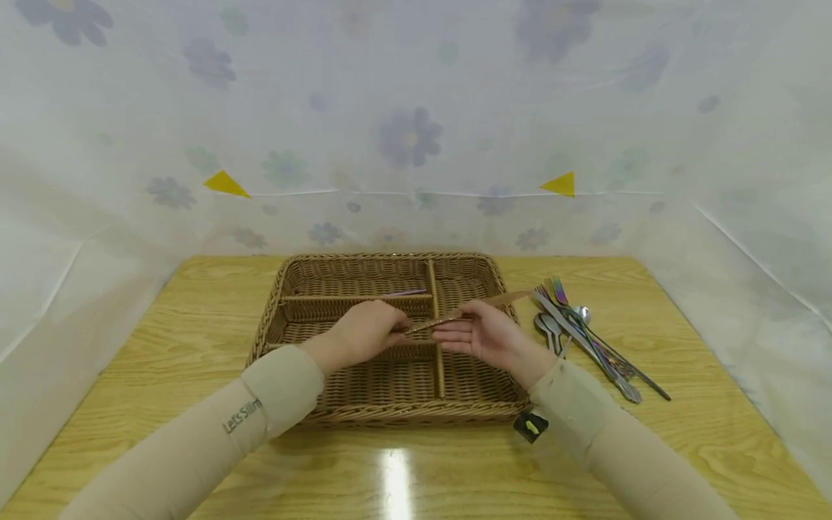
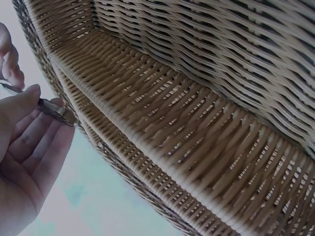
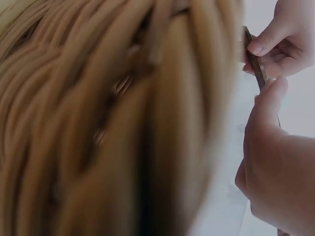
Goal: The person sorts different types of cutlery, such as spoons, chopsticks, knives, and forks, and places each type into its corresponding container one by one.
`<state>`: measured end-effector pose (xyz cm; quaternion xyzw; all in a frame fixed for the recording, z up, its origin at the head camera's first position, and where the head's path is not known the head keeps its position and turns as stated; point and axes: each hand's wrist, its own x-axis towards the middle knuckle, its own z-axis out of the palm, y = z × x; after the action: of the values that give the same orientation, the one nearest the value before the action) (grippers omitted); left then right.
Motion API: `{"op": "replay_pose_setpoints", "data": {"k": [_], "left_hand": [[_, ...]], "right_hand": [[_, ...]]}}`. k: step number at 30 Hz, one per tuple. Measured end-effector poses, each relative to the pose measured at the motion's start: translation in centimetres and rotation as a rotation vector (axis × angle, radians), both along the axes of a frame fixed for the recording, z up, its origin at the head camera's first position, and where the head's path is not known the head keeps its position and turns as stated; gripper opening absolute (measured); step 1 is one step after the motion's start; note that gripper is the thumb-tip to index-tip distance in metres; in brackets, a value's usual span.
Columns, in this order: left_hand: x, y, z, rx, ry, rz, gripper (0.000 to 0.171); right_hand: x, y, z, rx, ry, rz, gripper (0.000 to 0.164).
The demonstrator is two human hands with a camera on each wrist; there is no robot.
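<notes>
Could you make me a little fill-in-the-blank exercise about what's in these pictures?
1. The person's ____ hand pinches the knife near the end of its handle.
2. In the head view, the loose cutlery lies to the ____ of the wicker basket.
3. The two triangles on the floral backdrop are coloured ____.

Missing words: left; right; yellow.

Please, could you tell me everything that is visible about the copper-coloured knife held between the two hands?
The copper-coloured knife looks metallic, with a textured-looking handle and a smoother, plain-looking blade. It is held above the wicker basket, slanting in the head view, with the blade extending past the basket's right rim. The left hand pinches the handle's end; the right hand touches the knife further along, covering part of it.
</notes>
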<state>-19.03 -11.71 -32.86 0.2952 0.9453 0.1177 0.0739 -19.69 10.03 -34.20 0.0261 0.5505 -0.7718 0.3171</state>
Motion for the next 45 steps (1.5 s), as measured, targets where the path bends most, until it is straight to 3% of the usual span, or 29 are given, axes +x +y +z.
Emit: {"op": "replay_pose_setpoints", "data": {"k": [3, 9, 16, 20, 26, 32, 36, 41, 45], "left_hand": [[-0.1, -0.5, 0.0, -0.002, -0.012, 0.021, 0.024], [-0.5, -2.5, 0.0, -0.013, 0.014, 0.038, 0.019], [-1.4, -5.7, -0.2, -0.058, 0.015, 0.105, 0.015], [-1.9, -7.6, -0.2, -0.097, 0.008, 0.101, 0.012], [-2.6, -10.1, 0.0, -0.16, -0.016, 0.084, 0.01], [-3.3, -11.3, -0.5, -0.216, -0.048, 0.049, 0.006], [-3.5, -11.1, -0.6, -0.259, -0.086, 0.084, 0.002], [-3.5, -10.4, -0.8, -0.288, -0.143, 0.106, 0.023], [-3.8, -10.0, -1.3, -0.336, -0.144, 0.101, 0.02]], "right_hand": [[0.0, 0.2, 0.0, 0.019, 0.025, 0.031, 0.024], [-0.1, 1.8, 0.0, 0.078, 0.086, 0.058, 0.063], [0.1, 5.0, 0.4, 0.047, 0.089, 0.044, 0.077], [0.1, 7.2, 0.7, 0.03, 0.1, 0.012, 0.072], [0.0, 9.8, 1.1, -0.071, 0.12, -0.048, 0.032], [-0.1, 12.3, 1.1, -0.138, 0.132, -0.056, 0.034], [-0.3, 14.2, 0.8, -0.2, 0.111, -0.084, 0.033], [-0.3, 15.8, 0.7, -0.213, 0.062, -0.153, 0.03], [-0.1, 16.5, 0.6, -0.249, 0.05, -0.146, 0.03]]}}
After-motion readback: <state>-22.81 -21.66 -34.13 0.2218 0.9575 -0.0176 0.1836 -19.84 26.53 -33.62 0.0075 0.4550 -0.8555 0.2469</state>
